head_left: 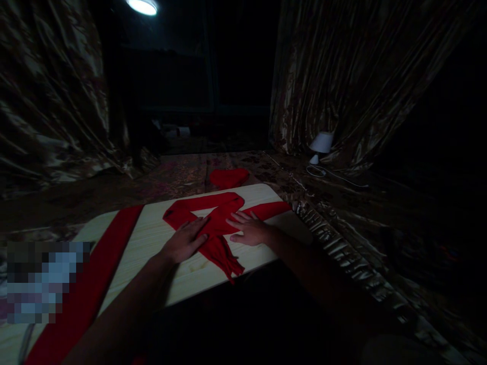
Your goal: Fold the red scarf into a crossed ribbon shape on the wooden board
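Note:
A red scarf-like cloth (213,213) lies looped and crossed on a pale wooden board (160,238). My left hand (185,241) rests flat on the cloth's left side, fingers stretched out. My right hand (249,228) lies flat on the cloth's right side, fingers spread. Both hands press on the crossing of the cloth. One red end (228,261) hangs toward the board's near edge. Another red strip (95,274) runs down the board's left side.
A folded red item (229,177) lies on the patterned cover beyond the board. A small white lamp (320,146) with a cord stands at the right by shiny curtains (342,76). A ceiling light (142,6) glows above. The room is dark.

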Motion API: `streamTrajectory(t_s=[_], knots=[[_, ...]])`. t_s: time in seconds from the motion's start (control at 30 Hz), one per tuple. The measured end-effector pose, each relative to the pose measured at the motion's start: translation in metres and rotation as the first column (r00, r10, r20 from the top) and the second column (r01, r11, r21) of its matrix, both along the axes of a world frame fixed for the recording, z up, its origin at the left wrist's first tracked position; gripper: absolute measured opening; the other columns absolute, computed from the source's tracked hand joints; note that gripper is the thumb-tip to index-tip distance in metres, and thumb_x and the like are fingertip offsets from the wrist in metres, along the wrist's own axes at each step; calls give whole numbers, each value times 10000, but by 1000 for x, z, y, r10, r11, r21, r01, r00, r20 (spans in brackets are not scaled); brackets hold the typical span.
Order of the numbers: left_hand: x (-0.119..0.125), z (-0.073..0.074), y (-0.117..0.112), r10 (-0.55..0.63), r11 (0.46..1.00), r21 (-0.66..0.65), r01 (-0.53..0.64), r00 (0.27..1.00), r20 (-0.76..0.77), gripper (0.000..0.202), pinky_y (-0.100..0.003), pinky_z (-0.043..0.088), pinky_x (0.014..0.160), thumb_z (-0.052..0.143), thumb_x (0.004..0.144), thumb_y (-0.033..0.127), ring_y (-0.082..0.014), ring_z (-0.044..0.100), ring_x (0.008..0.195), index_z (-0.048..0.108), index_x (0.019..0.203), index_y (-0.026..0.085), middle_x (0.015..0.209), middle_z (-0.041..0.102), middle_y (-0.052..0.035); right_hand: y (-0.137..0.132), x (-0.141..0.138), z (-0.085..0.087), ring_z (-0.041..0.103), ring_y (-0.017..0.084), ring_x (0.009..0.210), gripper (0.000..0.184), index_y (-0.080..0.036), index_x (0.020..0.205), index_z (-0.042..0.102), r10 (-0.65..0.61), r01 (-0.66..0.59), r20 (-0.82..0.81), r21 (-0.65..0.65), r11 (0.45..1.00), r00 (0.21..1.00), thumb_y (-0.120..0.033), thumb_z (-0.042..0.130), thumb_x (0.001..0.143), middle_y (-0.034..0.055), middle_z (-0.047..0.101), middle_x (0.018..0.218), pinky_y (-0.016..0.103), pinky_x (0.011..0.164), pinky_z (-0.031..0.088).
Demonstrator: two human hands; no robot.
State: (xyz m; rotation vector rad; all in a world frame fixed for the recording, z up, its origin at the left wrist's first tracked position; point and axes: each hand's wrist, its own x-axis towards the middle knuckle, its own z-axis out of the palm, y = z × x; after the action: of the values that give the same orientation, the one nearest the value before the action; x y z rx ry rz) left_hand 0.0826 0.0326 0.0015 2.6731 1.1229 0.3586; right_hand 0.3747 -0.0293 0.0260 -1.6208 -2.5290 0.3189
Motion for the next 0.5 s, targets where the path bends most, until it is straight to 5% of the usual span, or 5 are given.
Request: streamTrajectory(t_s=[0.37, 0.5], knots=[[3, 3, -4, -19, 999, 24, 20, 998, -60, 625, -513, 202, 1227, 330, 979, 589, -249, 272, 1506, 395, 1536, 312, 1600, 365, -18, -2, 37, -9, 101, 342, 1531, 746, -327, 1592, 232, -234, 236, 84, -19, 972, 969, -672, 383, 949, 42, 147, 1678, 652, 1179, 83], [4, 4, -9, -29, 999, 31, 31, 997, -70, 617, -513, 205, 1224, 342, 974, 595, -258, 284, 1502, 418, 1523, 324, 1603, 361, -21, 17, 38, 3, 331, 295, 1457, 583, -278, 1500, 454, -311, 310, 83, 15, 950, 947, -559, 298, 1013, 74, 401, 1582, 523, 1171, 251]])
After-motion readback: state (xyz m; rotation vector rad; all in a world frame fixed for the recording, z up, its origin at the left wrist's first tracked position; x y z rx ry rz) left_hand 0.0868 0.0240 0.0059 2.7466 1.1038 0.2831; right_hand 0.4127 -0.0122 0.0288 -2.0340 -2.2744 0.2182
